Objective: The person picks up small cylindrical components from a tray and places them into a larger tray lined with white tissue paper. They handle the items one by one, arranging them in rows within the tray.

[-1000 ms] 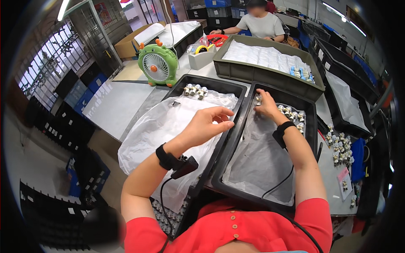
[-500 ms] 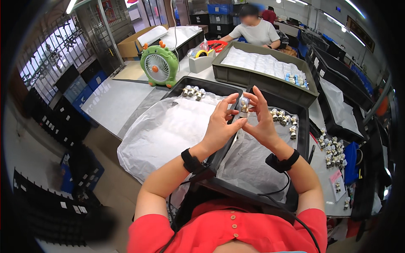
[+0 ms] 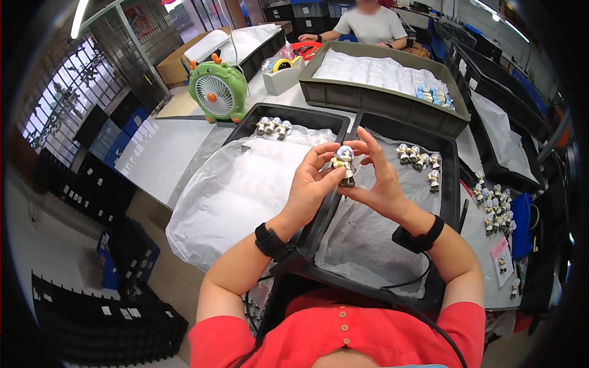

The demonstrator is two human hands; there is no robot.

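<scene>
A small figurine [image 3: 345,164] with pale hair, a white outfit and dark feet is upright above the seam between two black trays, its front turned toward me. My left hand [image 3: 314,181] pinches it from the left, between thumb and fingers. Around its right side curves my right hand [image 3: 381,184], fingers and thumb apart, with a gap to the figurine; whether the thumb tip touches its feet I cannot tell. Similar figurines lie in the right tray [image 3: 451,184], and several more at the far end of the left tray [image 3: 300,114], on white wrapping sheet [image 3: 239,190].
A green fan [image 3: 218,91] stands behind the left tray. At the back, an olive bin [image 3: 380,101] holds white padding and blue-haired figurines. Many loose figurines [image 3: 496,208] lie at right beside a blue box [image 3: 521,226] and a card [image 3: 502,260]. Across the table sits a person [image 3: 371,27].
The figurine has turned so its front faces me, and it sits slightly lower. My right fingers have spread away from it, while the left keeps its pinch. The view has tilted downward.
</scene>
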